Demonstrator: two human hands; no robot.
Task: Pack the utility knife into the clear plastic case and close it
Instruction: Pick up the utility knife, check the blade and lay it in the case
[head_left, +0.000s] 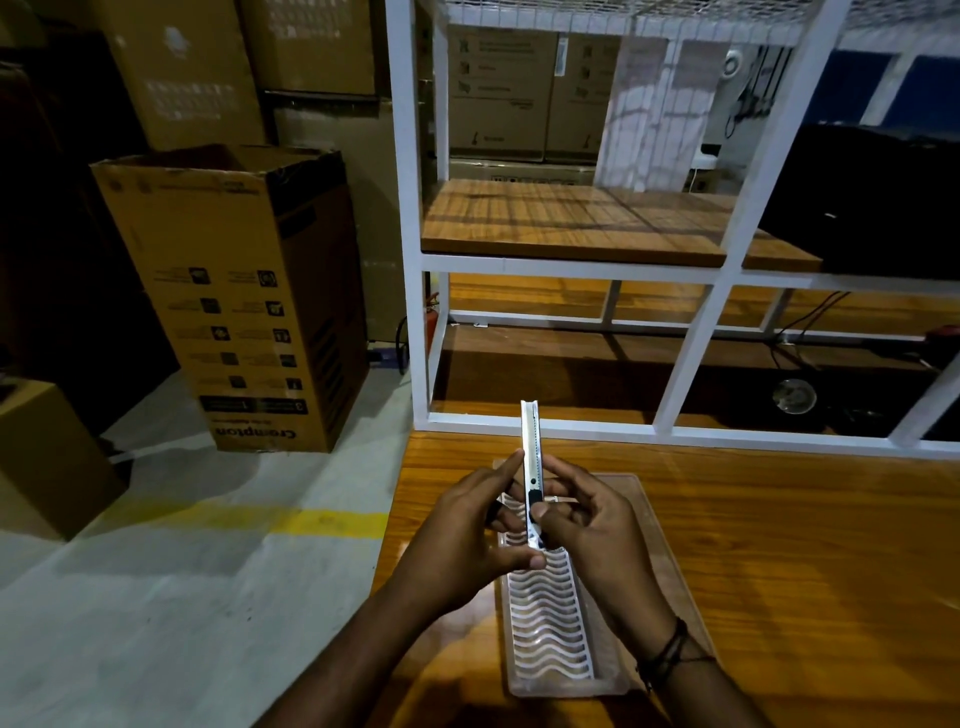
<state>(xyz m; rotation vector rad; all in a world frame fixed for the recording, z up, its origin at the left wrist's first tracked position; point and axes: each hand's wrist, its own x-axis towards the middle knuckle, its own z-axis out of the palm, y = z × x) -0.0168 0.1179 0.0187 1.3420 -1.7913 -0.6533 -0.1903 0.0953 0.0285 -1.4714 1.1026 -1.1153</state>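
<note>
Head view, slim white utility knife (533, 467), black slider, pinched by both hands

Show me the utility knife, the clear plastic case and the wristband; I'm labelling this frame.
utility knife (532, 457): head view, metal body.
clear plastic case (652, 525): head view, open lid.
wristband (672, 647): head view, cords on right wrist.

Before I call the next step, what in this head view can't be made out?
- Utility knife: whether the blade is retracted, too small and dim.
- Knife's lower end: covered by the left hand and right hand.
- Clear plastic case: far end behind the hands; lid outline faint against the table.
</note>
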